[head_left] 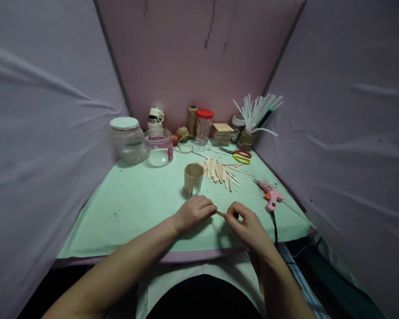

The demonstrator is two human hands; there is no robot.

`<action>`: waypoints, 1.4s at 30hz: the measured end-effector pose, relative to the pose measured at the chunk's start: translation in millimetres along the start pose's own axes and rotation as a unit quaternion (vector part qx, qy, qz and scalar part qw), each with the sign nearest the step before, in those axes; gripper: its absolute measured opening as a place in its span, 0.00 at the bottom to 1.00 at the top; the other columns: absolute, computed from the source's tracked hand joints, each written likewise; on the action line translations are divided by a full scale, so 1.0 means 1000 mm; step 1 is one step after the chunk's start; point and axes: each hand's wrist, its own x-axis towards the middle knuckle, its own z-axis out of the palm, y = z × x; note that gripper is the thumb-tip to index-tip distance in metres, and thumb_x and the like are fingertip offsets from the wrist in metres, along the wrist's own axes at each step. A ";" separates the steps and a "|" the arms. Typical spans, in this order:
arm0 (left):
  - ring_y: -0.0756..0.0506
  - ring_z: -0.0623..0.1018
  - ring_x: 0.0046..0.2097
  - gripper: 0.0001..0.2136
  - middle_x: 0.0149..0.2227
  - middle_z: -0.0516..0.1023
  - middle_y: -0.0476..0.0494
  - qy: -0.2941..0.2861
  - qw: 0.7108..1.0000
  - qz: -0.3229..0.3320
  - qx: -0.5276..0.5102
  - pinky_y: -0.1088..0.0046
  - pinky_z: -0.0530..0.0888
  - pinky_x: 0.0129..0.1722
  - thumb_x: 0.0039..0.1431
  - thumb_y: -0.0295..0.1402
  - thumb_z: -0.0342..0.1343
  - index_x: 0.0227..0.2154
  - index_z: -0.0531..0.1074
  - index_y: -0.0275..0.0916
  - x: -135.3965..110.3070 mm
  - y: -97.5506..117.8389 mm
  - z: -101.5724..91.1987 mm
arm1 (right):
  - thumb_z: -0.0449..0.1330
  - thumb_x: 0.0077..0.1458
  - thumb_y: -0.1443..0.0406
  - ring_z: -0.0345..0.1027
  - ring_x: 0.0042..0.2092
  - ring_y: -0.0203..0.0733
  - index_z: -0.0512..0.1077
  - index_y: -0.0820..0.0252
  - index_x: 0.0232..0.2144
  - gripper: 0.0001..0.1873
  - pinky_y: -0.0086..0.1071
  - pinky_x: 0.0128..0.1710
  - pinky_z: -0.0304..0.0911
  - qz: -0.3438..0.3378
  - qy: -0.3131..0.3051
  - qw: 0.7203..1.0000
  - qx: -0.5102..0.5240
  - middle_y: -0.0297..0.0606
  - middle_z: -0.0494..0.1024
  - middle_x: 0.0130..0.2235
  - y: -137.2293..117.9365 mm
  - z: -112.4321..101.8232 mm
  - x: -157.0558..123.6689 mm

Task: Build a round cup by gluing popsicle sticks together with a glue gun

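A short wooden craft stick (220, 213) spans the gap between my hands, just above the near part of the table. My left hand (197, 212) pinches its left end, and the fingers of my right hand (245, 223) are closed on its right end. Just beyond my left hand stands a small cup (193, 178), upright, its side lined with brownish upright strips and a see-through part showing low down. Behind and right of the cup lies a loose heap of wooden craft sticks (219, 172).
A pink glue gun (271, 196) lies at the right, its cord running over the edge. Scissors (241, 156) rest behind the heap. Along the back are a lidded jar (128, 141), an open plastic tub (158, 148), a red-lidded jar (204, 126), stacked wooden squares (222, 134) and glue sticks (256, 110).
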 end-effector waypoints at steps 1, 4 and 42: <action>0.48 0.75 0.34 0.09 0.33 0.78 0.42 0.001 1.000 -0.004 -0.003 0.71 0.70 0.34 0.66 0.31 0.49 0.37 0.74 0.36 0.000 0.000 -0.001 | 0.56 0.55 0.60 0.62 0.30 0.37 0.64 0.57 0.22 0.13 0.29 0.32 0.58 0.004 -0.006 1.000 0.010 0.31 0.68 0.25 0.002 -0.003 0.000; 0.47 0.75 0.35 0.08 0.34 0.79 0.41 0.020 0.999 -0.030 -0.031 0.70 0.70 0.35 0.66 0.31 0.50 0.38 0.74 0.36 0.000 -0.003 -0.002 | 0.57 0.54 0.53 0.66 0.33 0.40 0.70 0.58 0.27 0.15 0.31 0.35 0.61 0.039 0.038 0.998 0.025 0.34 0.74 0.29 0.019 -0.022 0.006; 0.49 0.78 0.30 0.19 0.30 0.78 0.43 -0.032 0.488 -0.498 -0.716 0.69 0.76 0.37 0.36 0.35 0.74 0.30 0.76 0.32 0.002 -0.010 -0.019 | 0.64 0.51 0.49 0.70 0.33 0.39 0.76 0.61 0.38 0.22 0.30 0.29 0.66 0.134 0.057 0.945 0.293 0.43 0.79 0.38 0.014 -0.012 -0.030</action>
